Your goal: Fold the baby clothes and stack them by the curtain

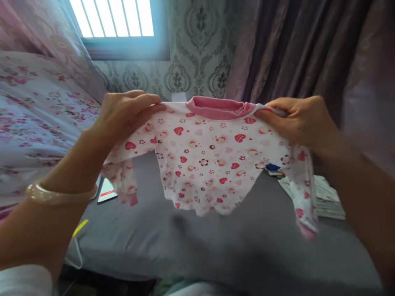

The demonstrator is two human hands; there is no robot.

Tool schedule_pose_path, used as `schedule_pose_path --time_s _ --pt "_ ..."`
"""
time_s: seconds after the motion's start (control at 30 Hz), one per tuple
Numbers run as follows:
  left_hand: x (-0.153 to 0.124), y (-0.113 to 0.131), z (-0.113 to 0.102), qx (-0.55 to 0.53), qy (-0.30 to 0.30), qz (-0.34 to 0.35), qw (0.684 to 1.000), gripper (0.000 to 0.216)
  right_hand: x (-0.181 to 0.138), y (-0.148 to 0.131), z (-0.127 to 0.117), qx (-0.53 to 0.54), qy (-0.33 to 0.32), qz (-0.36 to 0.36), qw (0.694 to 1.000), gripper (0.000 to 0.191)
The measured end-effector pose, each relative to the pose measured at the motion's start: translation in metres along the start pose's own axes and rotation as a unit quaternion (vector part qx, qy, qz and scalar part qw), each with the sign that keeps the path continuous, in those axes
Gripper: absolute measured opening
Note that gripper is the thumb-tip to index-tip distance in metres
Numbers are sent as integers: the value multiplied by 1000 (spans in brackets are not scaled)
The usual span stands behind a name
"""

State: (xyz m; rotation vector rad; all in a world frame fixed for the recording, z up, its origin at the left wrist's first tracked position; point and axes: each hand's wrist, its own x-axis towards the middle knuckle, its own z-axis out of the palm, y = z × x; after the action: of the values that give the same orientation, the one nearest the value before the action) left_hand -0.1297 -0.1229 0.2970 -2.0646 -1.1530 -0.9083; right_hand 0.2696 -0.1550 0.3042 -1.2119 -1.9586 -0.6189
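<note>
I hold up a small white baby shirt (206, 164) with red hearts, little flowers and a pink collar, spread flat in the air above a grey bed surface (216, 246). My left hand (123, 113) pinches its left shoulder, fingers closed on the cloth. At the other shoulder, my right hand (296, 119) grips in the same way. Both long sleeves hang down at the sides. A pale bangle (58, 195) circles my left wrist.
A floral pink quilt (33, 123) lies at the left. A phone-like flat object (106, 191) rests on the grey surface under my left arm. Folded patterned cloths (327, 199) sit at the right. Dark curtains (296, 49), patterned wallpaper and a bright window (114, 18) stand behind.
</note>
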Motion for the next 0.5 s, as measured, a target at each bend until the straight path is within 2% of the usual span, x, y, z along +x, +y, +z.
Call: schedule_pose_path --time_s 0.07,0.17,0.33,0.43,0.5 --pt "5 -8 8 -19 -16 10 1000 49 10 2 7 23 -15 6 1000 44" --pt "2 -19 45 -57 -66 24 996 43 17 11 40 45 -91 19 995 42" --pt "-38 -24 148 -122 -202 37 971 40 -9 35 136 37 -258 63 964 42" --pt "-68 -20 209 -119 -252 3 960 39 -38 45 195 -3 -320 73 945 39" --pt "-85 -16 243 -117 -278 -22 953 38 -55 50 228 -43 -347 83 933 40"
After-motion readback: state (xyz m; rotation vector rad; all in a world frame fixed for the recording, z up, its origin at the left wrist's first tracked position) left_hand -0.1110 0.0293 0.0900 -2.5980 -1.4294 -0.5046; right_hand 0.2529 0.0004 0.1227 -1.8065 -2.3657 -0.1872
